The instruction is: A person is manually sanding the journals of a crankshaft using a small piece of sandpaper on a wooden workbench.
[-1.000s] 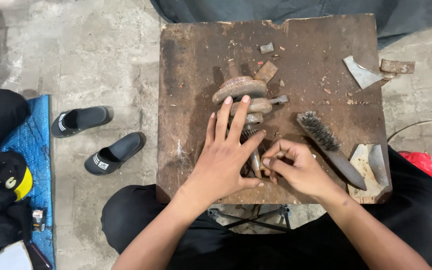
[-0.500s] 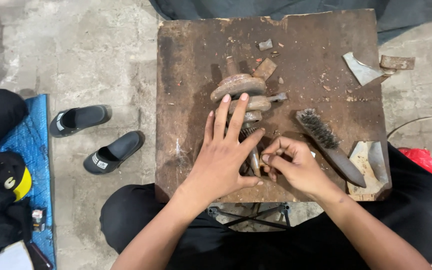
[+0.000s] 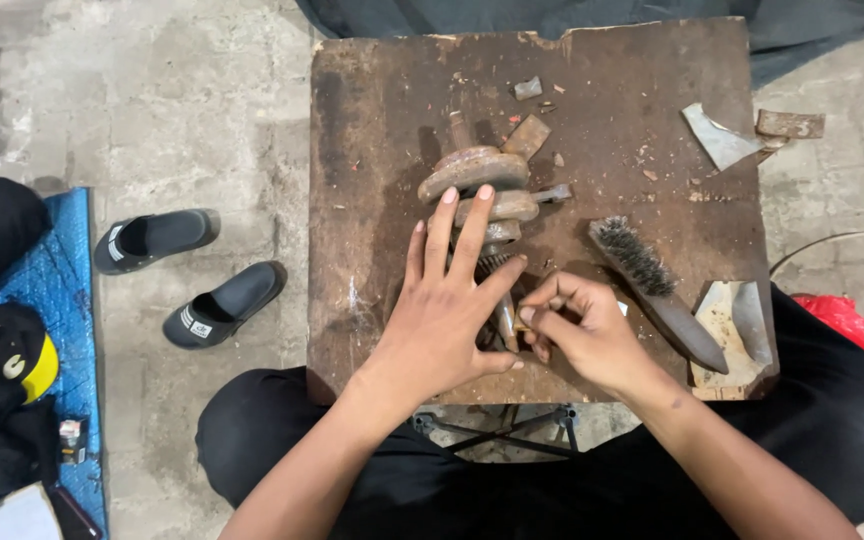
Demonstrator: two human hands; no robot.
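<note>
In the middle of the frame the left hand (image 3: 444, 315) lies open and flat on the rusty metal part (image 3: 480, 185) to steady it on the counter (image 3: 372, 150), while the right hand (image 3: 582, 330) pinches a small piece (image 3: 524, 318) against its lower end.

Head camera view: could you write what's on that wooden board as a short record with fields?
Surface: worn wooden board on a concrete floor
Left hand: flat, fingers spread, pressing on a rusty metal shaft part
Right hand: pinching a small piece against the shaft's near end, grip closed
Beside right hand: wire brush
Board's right edge: metal scraps
Floor, left: pair of dark slippers
</note>
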